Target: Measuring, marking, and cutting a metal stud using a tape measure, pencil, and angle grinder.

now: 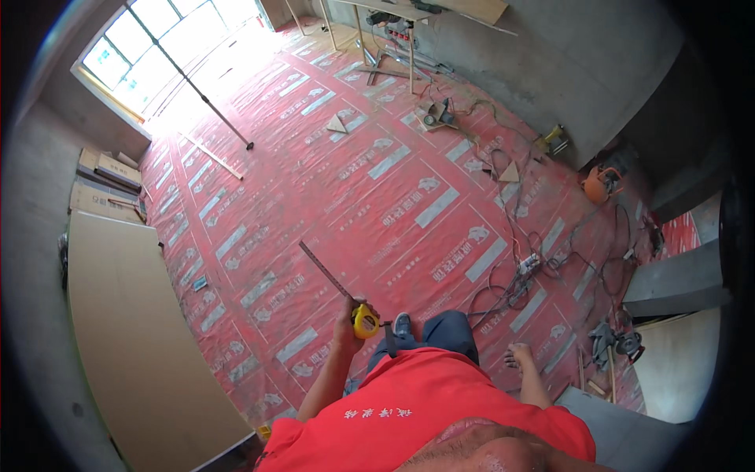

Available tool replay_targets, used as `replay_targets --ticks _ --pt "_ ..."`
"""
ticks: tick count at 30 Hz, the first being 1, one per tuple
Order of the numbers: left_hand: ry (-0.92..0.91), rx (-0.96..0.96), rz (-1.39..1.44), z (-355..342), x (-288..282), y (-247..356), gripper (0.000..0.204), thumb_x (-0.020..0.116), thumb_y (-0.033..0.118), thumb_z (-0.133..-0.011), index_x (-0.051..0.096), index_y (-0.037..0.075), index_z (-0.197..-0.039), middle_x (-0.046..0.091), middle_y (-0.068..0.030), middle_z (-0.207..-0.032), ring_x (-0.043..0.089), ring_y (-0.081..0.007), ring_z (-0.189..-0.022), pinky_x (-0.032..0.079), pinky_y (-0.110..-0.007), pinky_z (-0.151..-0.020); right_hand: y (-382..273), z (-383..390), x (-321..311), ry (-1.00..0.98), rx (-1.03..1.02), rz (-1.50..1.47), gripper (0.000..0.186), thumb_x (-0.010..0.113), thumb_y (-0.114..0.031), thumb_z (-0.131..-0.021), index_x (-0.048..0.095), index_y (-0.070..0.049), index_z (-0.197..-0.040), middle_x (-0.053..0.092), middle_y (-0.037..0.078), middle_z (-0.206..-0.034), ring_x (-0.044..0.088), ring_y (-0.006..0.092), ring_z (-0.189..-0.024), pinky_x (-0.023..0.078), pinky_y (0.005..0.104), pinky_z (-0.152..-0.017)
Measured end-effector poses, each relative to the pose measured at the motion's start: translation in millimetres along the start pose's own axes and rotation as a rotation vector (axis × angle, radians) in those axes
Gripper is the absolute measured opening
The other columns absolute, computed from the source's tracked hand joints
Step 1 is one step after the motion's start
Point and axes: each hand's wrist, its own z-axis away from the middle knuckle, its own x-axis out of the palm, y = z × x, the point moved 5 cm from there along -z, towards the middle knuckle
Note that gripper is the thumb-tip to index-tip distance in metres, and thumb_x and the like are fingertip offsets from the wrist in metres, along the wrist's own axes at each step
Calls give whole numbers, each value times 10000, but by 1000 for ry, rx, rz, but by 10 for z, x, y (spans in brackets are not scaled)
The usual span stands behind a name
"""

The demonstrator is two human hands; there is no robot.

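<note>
My left hand (344, 321) is wrapped round a yellow tape measure (365, 322) in front of my body. Its blade (324, 267) is partly drawn out and points up and away to the far left, above the floor. A dark strap hangs beside the case, over my dark trousers. My right hand (517, 357) hangs low at my right side with its fingers loosely bent and apart, and nothing shows in it. The cables on the floor are the things closest to it.
Red printed sheeting (330, 189) covers the floor. A large board (141, 330) leans along the left wall, near flat cartons (106, 177). A pole (204, 98) stands toward the bright window. Tangled cables (515, 283), an orange tool (600, 185) and a workbench (385, 9) lie rightward.
</note>
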Motion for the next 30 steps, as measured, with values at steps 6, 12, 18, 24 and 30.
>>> replay_targets --ticks 6,12,18,24,30 --pt "-19 23 29 -1620 818 733 369 498 423 -975 562 60 -991 619 -116 -864 629 -278 -791 529 -414 -740 -1014 -733 89 28 154 -64 205 541 -207 -895 540 -42 -1017 633 108 -732 621 223 -545 518 364 -437" --pt "77 84 151 -3359 1259 1539 314 522 365 -966 564 56 -1008 617 -125 -881 623 -287 -796 530 -444 -758 -2972 -2248 509 -2 204 22 213 560 -217 -856 583 -14 -916 644 137 -731 604 270 -499 532 396 -459" --pt "269 213 314 -4350 1689 2402 287 483 322 -970 572 52 -1003 623 -122 -865 614 -289 -782 524 -450 -753 -6945 -3218 1662 -113 -241 197 151 576 -208 -902 576 -60 -926 589 77 -701 560 196 -486 453 339 -389" --pt "323 274 435 -5747 1750 3181 303 440 335 -980 587 73 -935 633 -91 -847 618 -268 -785 517 -448 -747 -10595 -3212 3090 -144 -758 312 173 573 -211 -906 623 -50 -869 624 50 -697 592 125 -544 484 295 -466" --pt "441 179 586 -7766 1617 4115 339 350 331 -939 602 108 -900 645 -74 -861 623 -280 -822 497 -504 -764 -12307 -3832 4010 -163 -632 458 201 632 -233 -851 669 -40 -891 666 71 -695 620 155 -562 501 317 -520"
